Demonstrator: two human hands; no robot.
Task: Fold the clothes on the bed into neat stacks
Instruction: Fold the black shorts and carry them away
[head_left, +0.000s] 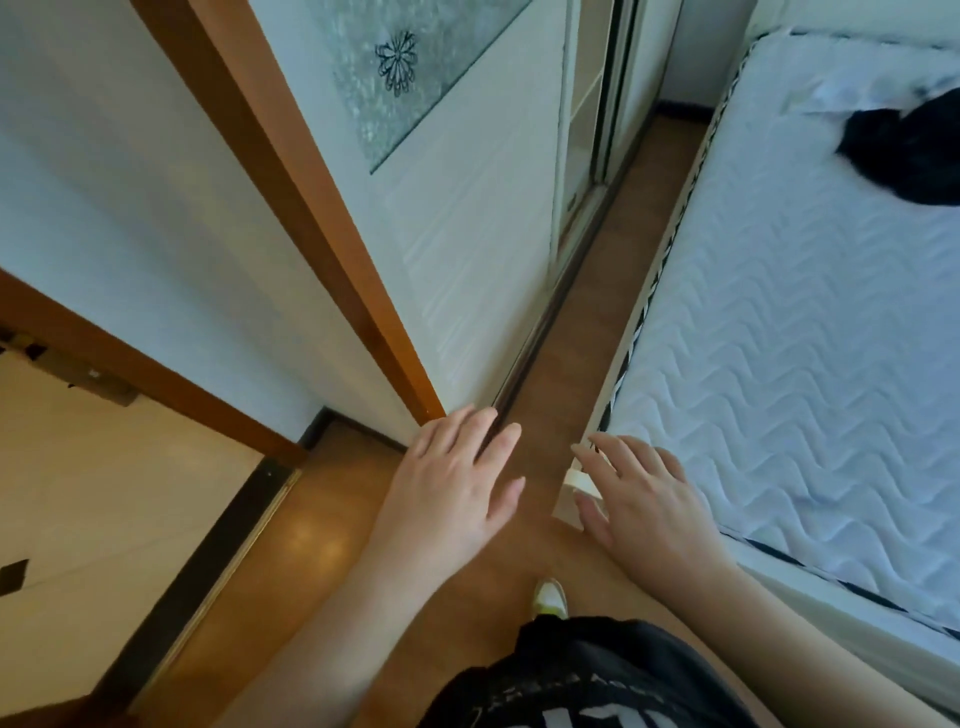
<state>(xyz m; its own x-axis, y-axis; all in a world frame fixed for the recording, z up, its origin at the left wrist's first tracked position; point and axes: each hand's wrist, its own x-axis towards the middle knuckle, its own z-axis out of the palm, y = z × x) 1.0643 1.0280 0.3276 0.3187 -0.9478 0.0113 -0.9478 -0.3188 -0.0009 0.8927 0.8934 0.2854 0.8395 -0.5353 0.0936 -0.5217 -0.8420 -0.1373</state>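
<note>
- Head view: a dark, near-black garment (904, 156) lies crumpled in a loose heap at the upper right of the frame, on the far part of the bed (810, 322). Its edges are uneven and nothing about it looks folded; part of it runs out of the frame at the right edge.
- Just above the garment, a pale, whitish cloth (872, 85) lies rumpled on the mattress, touching the dark heap. It is blurred, so I cannot tell what kind of piece it is.
- The bed fills the right side of the frame; its bare white mattress is quilted in a wavy zigzag pattern with dark piping along the edge.
- The left hand (457, 483) hovers at lower centre over the wooden floor (587, 312), fingers straight and slightly spread, holding nothing.
- The right hand (639, 493) hovers at the near corner of the bed, fingers extended and relaxed, empty too. Both hands are well apart from the clothes.
- A white wardrobe (467, 208) with a flower-patterned panel stands along the upper centre, across the strip of floor from the bed.
</note>
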